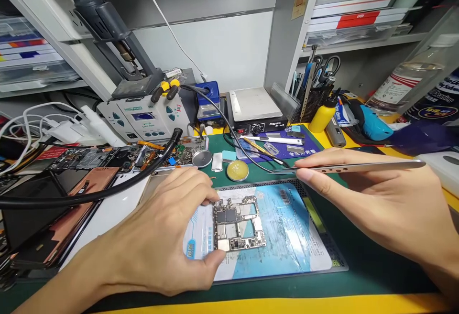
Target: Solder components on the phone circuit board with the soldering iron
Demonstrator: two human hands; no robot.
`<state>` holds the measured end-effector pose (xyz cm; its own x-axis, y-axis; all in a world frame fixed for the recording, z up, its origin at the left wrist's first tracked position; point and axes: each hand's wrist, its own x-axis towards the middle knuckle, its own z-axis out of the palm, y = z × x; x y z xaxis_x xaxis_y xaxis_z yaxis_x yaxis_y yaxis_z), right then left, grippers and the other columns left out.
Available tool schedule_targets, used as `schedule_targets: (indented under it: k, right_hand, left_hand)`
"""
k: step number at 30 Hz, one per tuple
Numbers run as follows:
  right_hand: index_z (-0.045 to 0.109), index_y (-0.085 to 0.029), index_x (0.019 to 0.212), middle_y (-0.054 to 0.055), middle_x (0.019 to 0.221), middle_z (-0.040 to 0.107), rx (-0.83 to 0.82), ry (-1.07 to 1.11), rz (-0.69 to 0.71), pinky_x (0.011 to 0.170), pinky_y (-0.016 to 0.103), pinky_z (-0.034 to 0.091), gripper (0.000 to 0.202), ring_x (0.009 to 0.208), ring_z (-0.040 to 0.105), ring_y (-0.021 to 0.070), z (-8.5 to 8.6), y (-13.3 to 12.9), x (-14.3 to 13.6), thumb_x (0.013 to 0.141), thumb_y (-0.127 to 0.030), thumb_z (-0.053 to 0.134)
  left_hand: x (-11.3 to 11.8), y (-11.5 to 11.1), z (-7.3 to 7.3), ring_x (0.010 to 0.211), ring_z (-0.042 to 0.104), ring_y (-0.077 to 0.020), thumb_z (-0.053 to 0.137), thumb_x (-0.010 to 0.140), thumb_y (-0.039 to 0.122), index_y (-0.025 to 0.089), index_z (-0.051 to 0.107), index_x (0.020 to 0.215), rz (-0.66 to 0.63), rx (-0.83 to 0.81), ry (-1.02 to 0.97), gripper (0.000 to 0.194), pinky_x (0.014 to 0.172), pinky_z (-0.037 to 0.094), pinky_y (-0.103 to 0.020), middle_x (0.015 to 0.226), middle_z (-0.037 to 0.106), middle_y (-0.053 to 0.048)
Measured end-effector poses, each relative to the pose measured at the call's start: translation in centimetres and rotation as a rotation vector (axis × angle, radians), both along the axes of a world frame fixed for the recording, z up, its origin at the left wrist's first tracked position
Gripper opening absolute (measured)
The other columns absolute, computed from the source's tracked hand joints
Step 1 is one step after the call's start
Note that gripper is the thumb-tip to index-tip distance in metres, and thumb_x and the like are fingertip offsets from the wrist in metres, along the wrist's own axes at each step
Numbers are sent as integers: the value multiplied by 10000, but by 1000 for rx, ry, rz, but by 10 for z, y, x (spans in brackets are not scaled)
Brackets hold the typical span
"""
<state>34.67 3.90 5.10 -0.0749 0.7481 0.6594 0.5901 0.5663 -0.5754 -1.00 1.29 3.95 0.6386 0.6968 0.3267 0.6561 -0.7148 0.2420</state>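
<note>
Gray shelving (289,27) backs a workbench, where a dark green mat (376,271) lies on a yellow surface (287,305). At left, clear plastic boxes (36,71) sit on a shelf, their contents hard to make out. Mid-bench, a round silver metal lid (202,158) lies near a round metal tin (237,180) of yellow paste (237,170). Farther right, a black mesh holder (311,103) keeps scissors (330,69) and slim tools upright beside a yellow squeeze bottle (322,115); a white-capped clear plastic bottle (396,84) stands beyond.

The left hand (179,223) pinches the left end of a silver-and-black circuit board (229,217), fingers at the far corner, thumb at the near one. The board lies flat on a glossy blue-and-white sheet (287,244), whose blue part extends to the right; green mat borders the sheet's near and right edges. The right hand (387,204) pinches long silver metal tweezers (353,166) between thumb and fingers, well apart from the board; whether the tips meet cannot be told.

A thick black hose (107,195) curves over phone parts (79,213) at left, behind the left forearm. A thin black cable (218,111) arcs down from the rear toward the tweezers' tips.
</note>
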Motion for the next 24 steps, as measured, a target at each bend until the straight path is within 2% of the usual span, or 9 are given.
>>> schedule_targets:
  k: [4,6,12,18,24]
  right_hand:
    - [1015,-341,864,-58,899,1015,-9,-39,-2,761,226,812,167,752,990,211,1,-1,-1,940,-262,889]
    - [1014,-332,870,-51,906,1018,-15,-59,-9,753,223,807,175,753,991,210,1,-1,-2,950,-264,875]
    - [992,-323,844,-40,901,1016,-28,-79,-6,741,261,816,188,751,991,229,2,-1,-4,951,-259,852]
    - [996,-336,836,-63,886,1010,-33,-56,-33,717,225,784,176,733,977,201,0,-4,-6,932,-271,864]
    - [996,-343,866,-60,907,1016,-32,-68,-37,749,249,803,178,749,985,214,0,-3,-4,952,-269,859]
  left_hand:
    - [-1,0,-11,1368,787,-416,838,925,406,291,694,1390,15,14,-44,500,1253,573,-668,1409,819,-106]
    - [0,0,-12,1385,779,-415,840,936,414,293,697,1409,12,14,-50,508,1265,566,-665,1425,815,-105]
    - [2,1,5,1325,824,-441,897,969,397,243,761,1364,-33,-10,47,445,1141,663,-673,1349,852,-144]
    - [2,0,15,1296,854,-462,876,1009,401,227,796,1335,-41,2,82,377,972,719,-654,1356,883,-177]
    - [2,2,21,1282,848,-467,850,1048,409,235,784,1332,-71,21,113,339,964,705,-668,1356,883,-180]
